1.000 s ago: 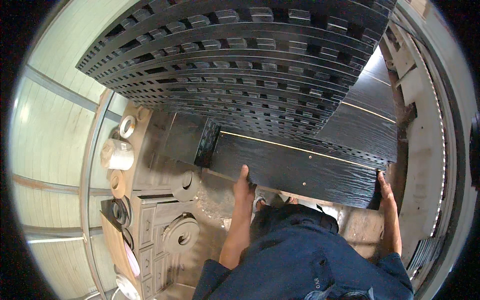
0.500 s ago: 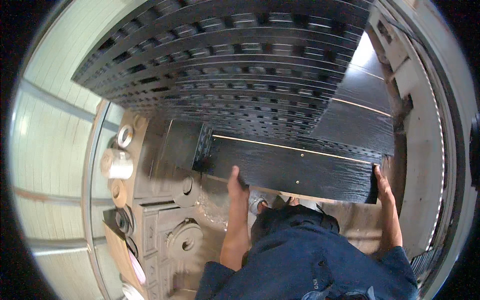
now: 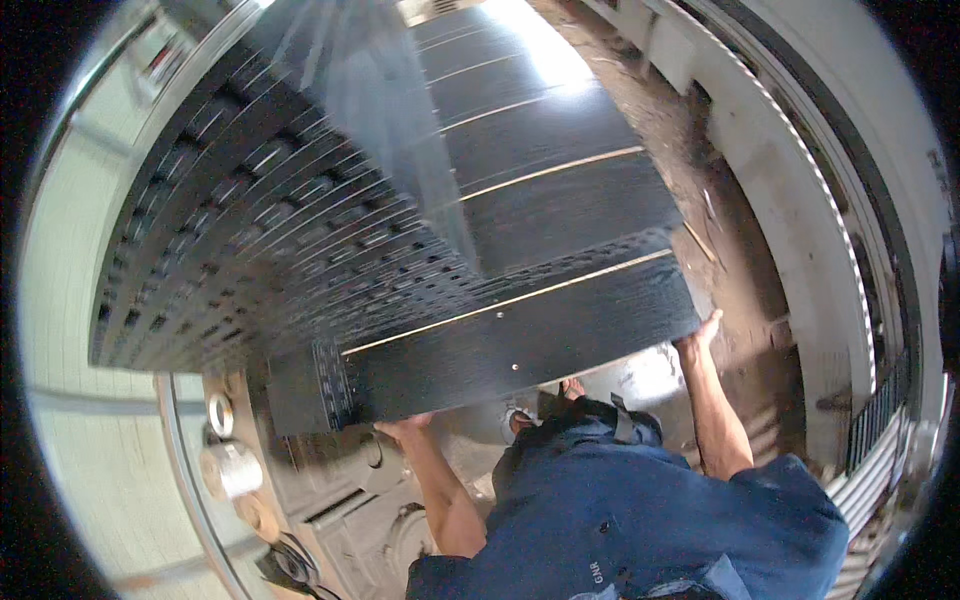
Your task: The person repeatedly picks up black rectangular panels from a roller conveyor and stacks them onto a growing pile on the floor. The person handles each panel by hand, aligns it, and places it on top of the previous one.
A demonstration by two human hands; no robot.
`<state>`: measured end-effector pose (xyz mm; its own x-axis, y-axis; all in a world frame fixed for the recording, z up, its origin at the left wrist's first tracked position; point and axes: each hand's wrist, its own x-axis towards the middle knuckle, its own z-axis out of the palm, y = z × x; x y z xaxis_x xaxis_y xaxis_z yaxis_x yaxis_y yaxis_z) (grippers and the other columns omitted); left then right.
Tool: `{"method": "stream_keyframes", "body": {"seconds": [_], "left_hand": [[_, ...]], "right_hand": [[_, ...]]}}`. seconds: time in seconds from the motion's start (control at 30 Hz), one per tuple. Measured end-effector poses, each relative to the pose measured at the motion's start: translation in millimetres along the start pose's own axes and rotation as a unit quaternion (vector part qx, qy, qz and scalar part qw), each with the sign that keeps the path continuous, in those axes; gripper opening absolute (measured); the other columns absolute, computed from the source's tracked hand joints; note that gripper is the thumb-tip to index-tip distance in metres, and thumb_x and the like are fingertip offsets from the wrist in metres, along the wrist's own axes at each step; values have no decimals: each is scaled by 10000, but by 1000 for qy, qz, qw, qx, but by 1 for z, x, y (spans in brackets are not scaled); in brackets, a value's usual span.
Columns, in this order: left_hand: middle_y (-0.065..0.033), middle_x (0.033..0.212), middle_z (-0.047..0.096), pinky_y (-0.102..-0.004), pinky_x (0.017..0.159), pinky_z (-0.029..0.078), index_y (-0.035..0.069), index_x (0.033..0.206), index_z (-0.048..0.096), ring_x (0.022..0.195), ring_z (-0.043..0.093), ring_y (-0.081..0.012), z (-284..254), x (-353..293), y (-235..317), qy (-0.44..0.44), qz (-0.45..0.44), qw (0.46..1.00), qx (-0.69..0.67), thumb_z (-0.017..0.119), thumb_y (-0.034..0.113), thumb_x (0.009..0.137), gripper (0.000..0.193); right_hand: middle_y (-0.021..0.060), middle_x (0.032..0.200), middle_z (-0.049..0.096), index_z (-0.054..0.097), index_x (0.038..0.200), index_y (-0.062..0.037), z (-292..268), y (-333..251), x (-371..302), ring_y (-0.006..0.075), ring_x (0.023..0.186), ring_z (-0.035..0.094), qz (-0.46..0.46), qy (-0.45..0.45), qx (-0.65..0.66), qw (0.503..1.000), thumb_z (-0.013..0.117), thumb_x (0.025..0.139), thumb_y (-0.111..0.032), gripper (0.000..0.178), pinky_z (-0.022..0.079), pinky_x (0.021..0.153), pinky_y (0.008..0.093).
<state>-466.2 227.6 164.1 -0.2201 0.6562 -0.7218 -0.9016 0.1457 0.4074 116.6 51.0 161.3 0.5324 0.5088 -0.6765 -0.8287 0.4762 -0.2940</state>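
My left hand [image 3: 403, 427] and right hand [image 3: 698, 332] are half hidden under the board [image 3: 520, 345] — fingers out of sight. The stack [image 3: 270, 230] is motion-blurred, and the rolls [image 3: 228, 468] too smeared to identify.

black wood-grain panel [image 3: 520, 340], pale edge stripe, blue shirt [image 3: 640, 520]

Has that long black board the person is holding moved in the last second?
Cannot tell. The black board sits differently in the picture, but so does the stack of slatted panels: the head camera itself turned.
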Motion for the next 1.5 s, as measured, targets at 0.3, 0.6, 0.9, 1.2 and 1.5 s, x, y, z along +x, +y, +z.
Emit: {"method": "stream_keyframes", "body": {"seconds": [0.3,0.6,0.9,1.2,1.5], "left_hand": [[-65,1545,366,-614,1113,197,123,1481,387,1407,317,-339,-8,-2,11,-58,32,997,48,236,691,915,815],[-104,1517,393,-570,1085,282,107,1472,372,1374,376,-331,-80,-26,-46,-68,-199,875,437,365,585,933,720],[-143,1488,420,-526,1056,368,92,1464,357,1341,435,-322,-69,-44,-192,-214,-435,487,727,493,479,952,656],[-157,1309,557,-394,930,491,44,1387,454,1187,555,-273,1,-67,-265,-234,-322,472,786,524,346,1000,496],[-94,1068,598,-303,784,504,24,1285,524,952,576,-179,-40,-79,-358,-247,-395,420,779,536,286,973,407]], "right_hand": [[241,1394,490,401,1394,64,-16,24,7,339,1239,499,-78,46,28,996,414,869,-780,994,383,1060,466],[0,852,614,683,1034,-58,-123,-7,-111,106,772,528,-303,194,-313,879,655,920,-332,299,441,705,278],[157,1011,703,664,1168,-14,-226,-153,-376,212,949,658,-471,524,-405,583,653,898,-226,343,507,873,336],[184,1096,701,655,1181,-2,-404,-283,-482,328,1031,667,-384,661,-449,463,645,848,-339,474,510,919,391],[190,1388,507,519,1337,-34,-449,-469,-435,353,1303,465,-333,623,-607,363,648,865,-381,599,369,1108,434]]}}
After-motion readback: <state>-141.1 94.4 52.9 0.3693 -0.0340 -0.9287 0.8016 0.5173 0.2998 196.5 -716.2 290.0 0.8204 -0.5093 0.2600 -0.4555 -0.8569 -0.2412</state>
